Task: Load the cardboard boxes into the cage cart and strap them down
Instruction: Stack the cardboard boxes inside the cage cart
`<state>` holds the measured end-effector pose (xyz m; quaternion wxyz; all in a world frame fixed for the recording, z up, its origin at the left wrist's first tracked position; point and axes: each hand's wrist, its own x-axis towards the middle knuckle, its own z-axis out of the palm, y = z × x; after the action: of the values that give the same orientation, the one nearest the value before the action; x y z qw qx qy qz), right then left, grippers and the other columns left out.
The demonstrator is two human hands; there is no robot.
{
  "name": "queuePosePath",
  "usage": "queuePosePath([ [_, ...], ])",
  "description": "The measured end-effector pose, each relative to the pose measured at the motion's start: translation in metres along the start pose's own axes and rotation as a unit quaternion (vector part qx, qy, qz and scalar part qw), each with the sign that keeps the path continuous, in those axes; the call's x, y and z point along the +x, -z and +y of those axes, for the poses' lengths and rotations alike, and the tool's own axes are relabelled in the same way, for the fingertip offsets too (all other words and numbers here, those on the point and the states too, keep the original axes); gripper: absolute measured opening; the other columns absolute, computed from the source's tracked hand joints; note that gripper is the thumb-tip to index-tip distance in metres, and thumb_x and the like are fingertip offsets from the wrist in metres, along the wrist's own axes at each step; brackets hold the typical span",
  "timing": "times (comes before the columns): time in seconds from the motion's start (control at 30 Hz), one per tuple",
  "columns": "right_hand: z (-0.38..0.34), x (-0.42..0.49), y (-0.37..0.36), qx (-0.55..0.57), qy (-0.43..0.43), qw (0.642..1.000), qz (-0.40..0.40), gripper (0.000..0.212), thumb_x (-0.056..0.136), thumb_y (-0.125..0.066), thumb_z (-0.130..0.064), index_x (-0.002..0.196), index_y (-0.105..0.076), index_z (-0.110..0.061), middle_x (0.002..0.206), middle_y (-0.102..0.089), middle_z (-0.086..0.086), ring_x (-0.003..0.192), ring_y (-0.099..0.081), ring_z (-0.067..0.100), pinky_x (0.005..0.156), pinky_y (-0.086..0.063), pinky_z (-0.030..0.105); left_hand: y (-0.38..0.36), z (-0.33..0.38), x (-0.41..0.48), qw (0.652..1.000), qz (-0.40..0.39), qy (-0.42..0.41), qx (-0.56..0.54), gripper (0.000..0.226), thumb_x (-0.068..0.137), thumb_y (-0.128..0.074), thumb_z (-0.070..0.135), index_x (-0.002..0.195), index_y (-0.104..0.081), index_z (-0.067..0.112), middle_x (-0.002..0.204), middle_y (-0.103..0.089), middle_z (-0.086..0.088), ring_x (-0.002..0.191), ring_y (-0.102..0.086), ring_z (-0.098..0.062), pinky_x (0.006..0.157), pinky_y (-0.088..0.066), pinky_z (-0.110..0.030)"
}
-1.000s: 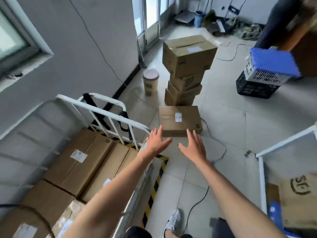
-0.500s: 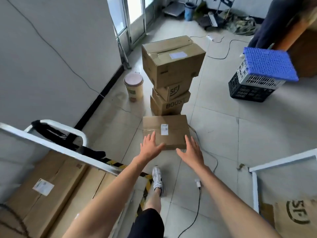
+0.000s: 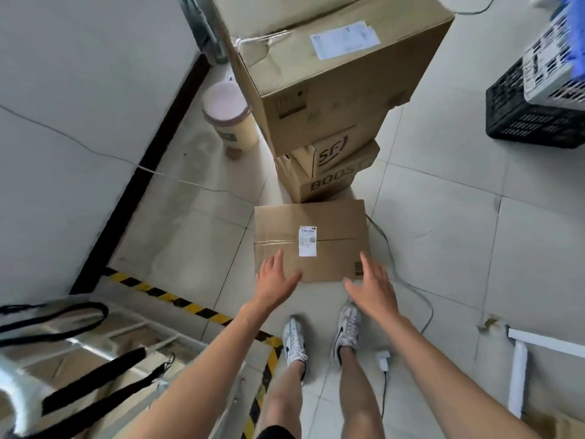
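Single head-worn wide-angle view, steeply down and forward over the floor (image 3: 443, 248), close to hands.

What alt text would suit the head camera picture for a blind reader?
A person's open left hand and right hand reach down toward a flat brown cardboard box with a white label, lying on the tiled floor. Behind it stands a stack of three brown cardboard boxes, with a pink-lidded beige tub beside it.

Bright even daylight, soft shadows, wide-angle bending at edges, lower-left corner motion-blurred
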<state>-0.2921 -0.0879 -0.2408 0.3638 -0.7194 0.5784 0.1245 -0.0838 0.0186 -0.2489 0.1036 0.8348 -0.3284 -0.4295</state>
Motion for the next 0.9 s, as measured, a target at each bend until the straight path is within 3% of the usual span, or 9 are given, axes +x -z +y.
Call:
queuePosePath([
  [0.13,0.044,0.097,-0.054,-0.003,0.011,0.999,-0.032,0.085,0.081,-0.054,-0.059,0.151,-0.034,-0.015,0.149,-0.046,0.009,0.135,-0.046,0.033,0.103,-0.047,0.047,-0.039,-0.026,0.092,0.999,-0.005,0.043,-0.016,0.08,0.098,-0.05,0.052,0.159,-0.014,0.016,0.165,-0.02,-0.01,0.152,-0.015,-0.028,0.123,-0.015,-0.047],
  [0.23,0.071,0.147,-0.097,-0.016,-0.007,0.999,-0.044,0.08,0.089,-0.064,-0.043,0.154,-0.03,-0.01,0.151,-0.044,0.013,0.135,-0.044,0.034,0.101,-0.046,0.043,-0.076,-0.055,0.145,0.997,-0.004,0.062,-0.054,0.075,0.098,-0.053,0.049,0.158,-0.022,0.018,0.16,-0.031,-0.011,0.148,-0.027,-0.03,0.12,-0.026,-0.049],
  [0.4,0.117,0.217,-0.167,-0.037,-0.006,0.996,-0.086,0.083,0.09,-0.064,-0.042,0.156,-0.025,-0.012,0.154,-0.04,0.015,0.138,-0.042,0.034,0.101,-0.044,0.044,-0.143,-0.108,0.2,0.997,-0.007,0.065,-0.043,0.071,0.097,-0.059,0.038,0.157,-0.026,0.016,0.156,-0.038,-0.009,0.144,-0.034,-0.026,0.118,-0.031,-0.046],
  [0.5,0.14,0.255,-0.205,-0.035,-0.026,0.995,-0.085,0.083,0.092,-0.064,-0.04,0.157,-0.022,-0.009,0.158,-0.034,0.015,0.144,-0.036,0.033,0.108,-0.039,0.045,-0.18,-0.147,0.23,0.996,-0.006,0.09,-0.008,0.075,0.096,-0.059,0.039,0.157,-0.022,0.015,0.159,-0.032,-0.008,0.147,-0.028,-0.025,0.12,-0.026,-0.045],
  [0.63,0.168,0.289,-0.223,-0.064,-0.067,0.995,-0.026,0.088,0.088,-0.067,-0.043,0.156,-0.023,-0.006,0.164,-0.02,0.021,0.15,-0.02,0.038,0.117,-0.028,0.052,-0.197,-0.184,0.265,0.992,0.007,0.11,0.058,0.082,0.094,-0.058,0.047,0.159,-0.014,0.024,0.166,-0.01,-0.015,0.154,-0.003,-0.03,0.124,-0.012,-0.049],
  [0.77,0.19,0.34,-0.226,-0.033,-0.096,0.995,0.013,0.104,0.082,-0.073,-0.048,0.158,-0.013,-0.009,0.166,-0.01,0.022,0.152,-0.013,0.04,0.118,-0.025,0.057,-0.195,-0.21,0.318,0.986,0.088,0.11,0.094,0.09,0.091,-0.061,0.052,0.16,-0.009,0.026,0.165,0.005,-0.021,0.153,0.007,-0.033,0.122,-0.01,-0.055],
  [0.9,0.197,0.39,-0.209,0.044,-0.139,0.989,0.007,0.115,0.065,-0.076,-0.056,0.154,-0.012,-0.023,0.147,-0.044,0.013,0.134,-0.046,0.038,0.105,-0.045,0.056,-0.171,-0.224,0.373,0.974,0.143,0.174,0.007,0.112,0.081,-0.075,0.052,0.16,-0.001,0.022,0.166,0.003,-0.019,0.153,0.006,-0.032,0.119,-0.011,-0.06],
])
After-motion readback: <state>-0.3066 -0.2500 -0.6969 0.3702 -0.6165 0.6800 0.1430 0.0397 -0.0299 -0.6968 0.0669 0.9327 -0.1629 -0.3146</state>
